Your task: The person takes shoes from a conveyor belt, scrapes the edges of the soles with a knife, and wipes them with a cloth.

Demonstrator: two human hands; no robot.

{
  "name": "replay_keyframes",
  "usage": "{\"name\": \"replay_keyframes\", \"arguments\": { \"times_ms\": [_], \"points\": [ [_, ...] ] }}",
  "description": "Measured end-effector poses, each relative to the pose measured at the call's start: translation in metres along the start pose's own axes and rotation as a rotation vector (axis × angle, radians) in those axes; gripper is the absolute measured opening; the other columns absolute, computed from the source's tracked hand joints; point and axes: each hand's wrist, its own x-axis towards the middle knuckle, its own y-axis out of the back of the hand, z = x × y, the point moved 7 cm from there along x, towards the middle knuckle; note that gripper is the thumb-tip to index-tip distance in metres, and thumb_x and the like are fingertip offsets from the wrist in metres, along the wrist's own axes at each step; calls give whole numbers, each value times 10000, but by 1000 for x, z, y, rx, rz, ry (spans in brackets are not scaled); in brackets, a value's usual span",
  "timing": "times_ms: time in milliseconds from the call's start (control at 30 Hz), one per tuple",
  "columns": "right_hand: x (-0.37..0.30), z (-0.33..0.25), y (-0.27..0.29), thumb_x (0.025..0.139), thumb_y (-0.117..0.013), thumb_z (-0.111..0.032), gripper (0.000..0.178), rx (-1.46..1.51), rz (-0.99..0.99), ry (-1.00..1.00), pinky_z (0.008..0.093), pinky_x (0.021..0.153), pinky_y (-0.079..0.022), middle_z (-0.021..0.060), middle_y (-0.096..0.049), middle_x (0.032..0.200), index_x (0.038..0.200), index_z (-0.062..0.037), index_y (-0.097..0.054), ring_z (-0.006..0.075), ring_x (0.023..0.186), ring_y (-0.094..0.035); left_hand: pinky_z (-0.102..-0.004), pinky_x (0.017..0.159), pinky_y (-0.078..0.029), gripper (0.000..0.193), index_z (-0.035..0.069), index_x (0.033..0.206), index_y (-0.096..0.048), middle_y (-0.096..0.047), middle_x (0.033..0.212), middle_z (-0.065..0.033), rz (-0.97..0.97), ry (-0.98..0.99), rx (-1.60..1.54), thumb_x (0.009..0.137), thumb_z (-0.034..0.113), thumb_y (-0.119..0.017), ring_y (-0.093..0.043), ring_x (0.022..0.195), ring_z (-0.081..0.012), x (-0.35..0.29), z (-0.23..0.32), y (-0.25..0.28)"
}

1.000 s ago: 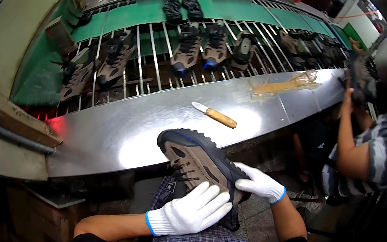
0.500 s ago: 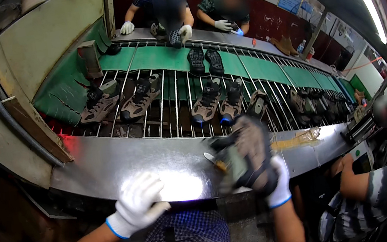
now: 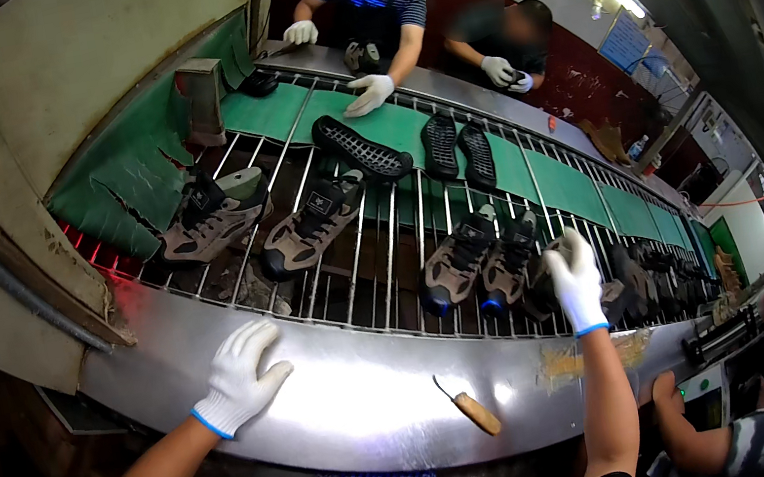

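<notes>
My left hand [image 3: 240, 377], in a white knit glove, rests on the metal ledge with its fingers spread and nothing in them. Over on the right, my gloved right hand [image 3: 575, 288] reaches onto the rack, its fingers curled on a brown and black shoe [image 3: 539, 285] that is largely hidden behind the hand. Just left of it stands a pair of similar shoes with blue toe tips, the nearer one [image 3: 508, 263] beside the other [image 3: 456, 262]. A small hooked knife with a wooden handle [image 3: 477, 414] lies on the ledge between my hands.
Two more shoes [image 3: 315, 224] sit on the rod rack [image 3: 363, 276] at left. Black soles [image 3: 363, 150] lie on the green belt [image 3: 533, 180]. Across it, two gloved co-workers work; one's hand [image 3: 369, 94] is over the belt. Several shoes [image 3: 647, 271] crowd the right.
My right hand has moved forward from the ledge to the rack; the shoe it held above the ledge is no longer there. A co-worker's sole now lies on the belt. The knife is fully uncovered.
</notes>
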Motion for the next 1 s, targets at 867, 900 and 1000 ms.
{"name": "replay_keyframes", "arguments": {
  "times_ms": [867, 900, 1000],
  "points": [
    [192, -118, -311, 1041, -715, -360, 792, 105, 215, 40, 512, 1258, -372, 308, -448, 1632, 1661, -5, -372, 477, 1513, -442, -414, 902, -642, 382, 27, 1169, -787, -804, 1153, -165, 43, 48, -185, 832, 182, -880, -787, 1044, -341, 91, -64, -8],
    [193, -127, -283, 1038, -724, -336, 781, 82, 284, 127, 513, 1263, -365, 306, -436, 1635, 1650, 7, -380, 475, 1517, -436, -413, 898, -642, 372, 27, 1164, -785, -804, 1146, -164, 59, 29, -174, 837, 183, -871, -787, 1035, -343, 90, -64, -8],
    [169, -164, -197, 1037, -733, -308, 749, -28, 433, 267, 503, 1282, -338, 304, -418, 1630, 1612, 47, -408, 470, 1513, -432, -449, 961, -621, 380, 28, 1190, -773, -793, 1184, -175, 72, 42, -208, 851, 179, -852, -769, 1071, -367, 81, -71, -10]
  ]
}}
